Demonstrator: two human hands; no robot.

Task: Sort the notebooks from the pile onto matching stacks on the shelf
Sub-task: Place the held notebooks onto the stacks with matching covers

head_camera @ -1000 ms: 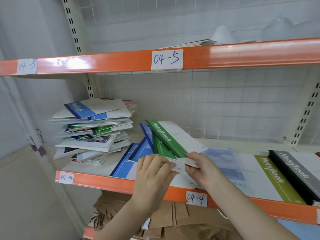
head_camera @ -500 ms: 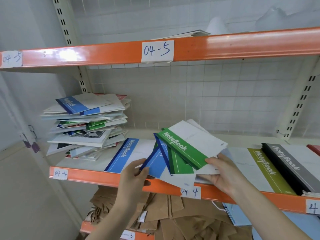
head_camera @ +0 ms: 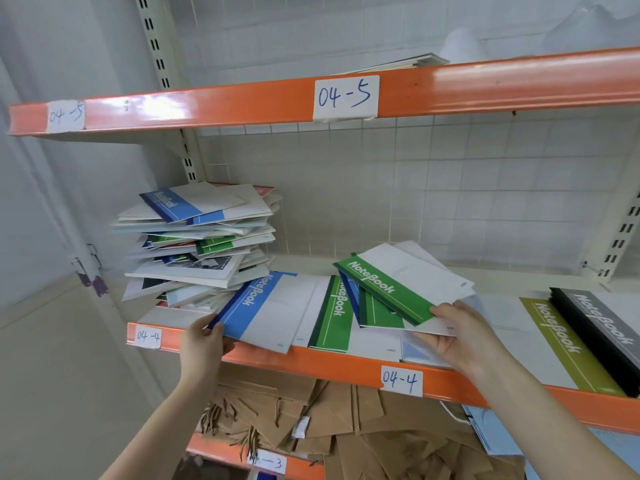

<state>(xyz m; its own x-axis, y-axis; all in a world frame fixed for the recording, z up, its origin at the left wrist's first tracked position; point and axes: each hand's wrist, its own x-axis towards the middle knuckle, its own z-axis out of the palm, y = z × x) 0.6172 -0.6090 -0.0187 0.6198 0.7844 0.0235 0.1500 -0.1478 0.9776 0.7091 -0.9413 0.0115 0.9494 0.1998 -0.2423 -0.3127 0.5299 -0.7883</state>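
Note:
A messy pile of mixed notebooks sits at the left of shelf 04-4. My left hand grips the near corner of a blue-striped notebook lying on the shelf beside the pile. To its right lies a green-striped notebook flat on the shelf. My right hand holds a fanned bunch of notebooks above the shelf, a green-striped one on top and a blue edge below it. An olive-striped stack and a black-grey stack lie at the right.
The upper orange beam marked 04-5 runs overhead with papers on it. Under shelf 04-4, brown paper bags crowd the 04-3 level. A light blue booklet lies under my right hand. A perforated upright stands at the right.
My left hand drew a blue-striped notebook out of the fan and laid it on the shelf by the pile. My right hand carried the remaining bunch rightward. A green notebook now lies flat between them.

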